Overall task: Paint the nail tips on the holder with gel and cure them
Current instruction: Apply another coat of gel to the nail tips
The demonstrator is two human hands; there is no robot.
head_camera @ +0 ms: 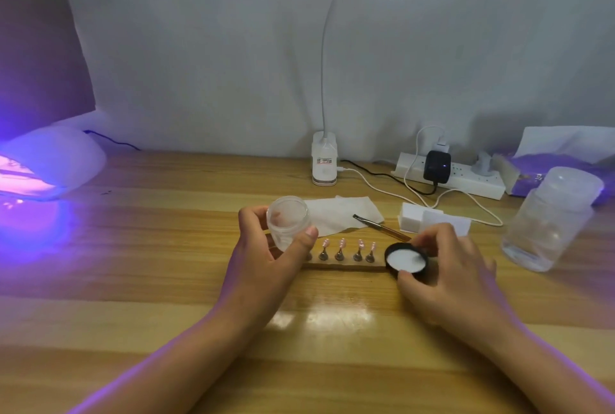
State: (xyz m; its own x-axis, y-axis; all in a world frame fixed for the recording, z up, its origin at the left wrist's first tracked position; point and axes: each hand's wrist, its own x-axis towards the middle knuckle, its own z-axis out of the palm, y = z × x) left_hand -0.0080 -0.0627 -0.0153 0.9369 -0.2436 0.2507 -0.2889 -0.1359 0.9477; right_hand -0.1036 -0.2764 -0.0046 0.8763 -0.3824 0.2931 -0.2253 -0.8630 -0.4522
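Note:
My left hand grips a small clear gel jar, open at the top, just above the table. My right hand holds the jar's black lid by its rim, white liner facing up. Between the hands lies a wooden holder carrying several pink nail tips on small metal stands; its left end is hidden behind my left hand. A brush lies behind the holder, its tip on a white wipe. The curing lamp glows purple at far left.
A white clip lamp base stands at the back centre, with a power strip and cables to its right. White sponge blocks sit behind my right hand. A large clear lidded jar stands at right, a tissue pack behind it.

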